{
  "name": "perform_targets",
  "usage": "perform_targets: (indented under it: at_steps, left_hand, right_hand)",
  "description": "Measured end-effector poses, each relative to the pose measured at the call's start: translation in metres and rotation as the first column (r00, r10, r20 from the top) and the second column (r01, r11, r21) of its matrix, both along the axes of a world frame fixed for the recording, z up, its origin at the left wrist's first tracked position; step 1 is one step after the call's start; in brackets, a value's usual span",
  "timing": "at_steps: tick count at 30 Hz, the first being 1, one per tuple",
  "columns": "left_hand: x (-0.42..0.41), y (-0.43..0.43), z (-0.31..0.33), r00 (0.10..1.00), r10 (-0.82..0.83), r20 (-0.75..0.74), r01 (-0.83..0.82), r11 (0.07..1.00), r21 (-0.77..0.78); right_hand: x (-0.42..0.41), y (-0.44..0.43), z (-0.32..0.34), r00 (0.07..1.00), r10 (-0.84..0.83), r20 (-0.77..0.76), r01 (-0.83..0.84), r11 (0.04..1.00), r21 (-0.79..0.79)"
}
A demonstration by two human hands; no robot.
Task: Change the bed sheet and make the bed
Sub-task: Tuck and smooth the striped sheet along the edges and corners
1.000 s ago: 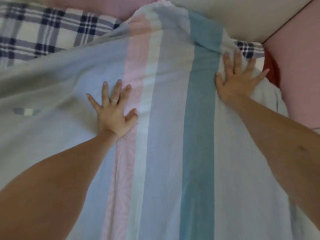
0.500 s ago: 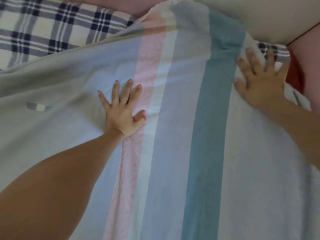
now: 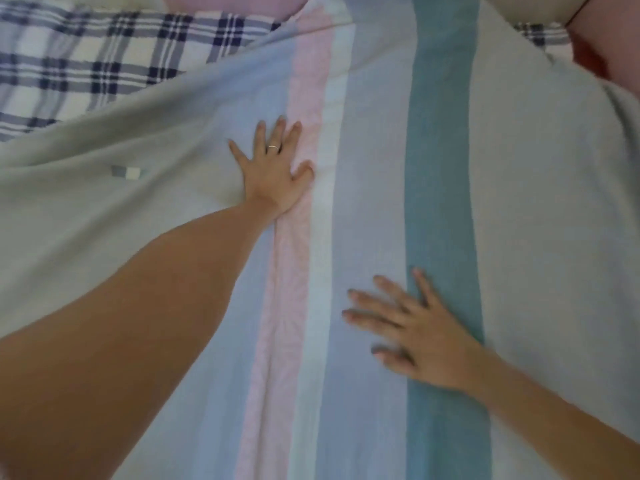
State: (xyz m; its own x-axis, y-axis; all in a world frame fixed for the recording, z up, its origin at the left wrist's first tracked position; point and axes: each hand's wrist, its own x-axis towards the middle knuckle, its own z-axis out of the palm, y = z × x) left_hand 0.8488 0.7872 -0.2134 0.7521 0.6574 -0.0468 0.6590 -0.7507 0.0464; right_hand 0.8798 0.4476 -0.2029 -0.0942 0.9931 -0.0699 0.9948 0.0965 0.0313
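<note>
A soft striped cotton bed sheet (image 3: 381,202) in pale blue, pink and teal lies under the 2 hands. The left hand (image 3: 273,171) and right hand (image 3: 419,337) press flat, fingers spread, holding nothing. Light and limp, it likely drags easily; best pinched at the edge beyond the left hand.

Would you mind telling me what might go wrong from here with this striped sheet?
1. The striped sheet lies skewed, leaving the plaid fabric uncovered at the upper left; smoothing it now may fix it crooked.
2. The left hand pins the sheet while the blurred right hand sweeps, which could bunch a crease along the pink stripe.
</note>
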Motion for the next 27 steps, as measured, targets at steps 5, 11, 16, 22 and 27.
perform_targets:
  at_steps: [5, 11, 16, 22, 27]
  left_hand:
    - [-0.002, -0.017, 0.015, 0.995, -0.018, -0.102, 0.018, 1.000, -0.006]
    - [-0.098, -0.113, 0.039, 0.960, -0.018, 0.281, 0.047, 0.994, -0.096]
    - [-0.234, -0.205, 0.031, 0.988, -0.143, -0.058, 0.112, 0.924, -0.367]
    - [-0.236, -0.287, 0.051, 0.890, -0.451, -0.066, 0.273, 0.644, -0.715]
    - [-0.215, -0.382, 0.072, 0.771, -0.580, 0.265, 0.520, 0.331, -0.787]
  right_hand:
    - [0.083, -0.084, 0.033, 0.469, -0.871, 0.143, 0.878, 0.478, 0.033]
    - [-0.102, -0.075, 0.029, 0.678, -0.735, 0.012, 0.725, 0.671, 0.153]
    - [-0.260, -0.215, 0.034, 0.786, -0.608, 0.111, 0.618, 0.770, -0.162]
    - [-0.320, -0.373, 0.083, 0.084, -0.995, -0.055, 0.996, 0.086, -0.029]
    - [-0.363, -0.379, 0.085, -0.196, -0.960, -0.202, 0.978, -0.206, 0.034]
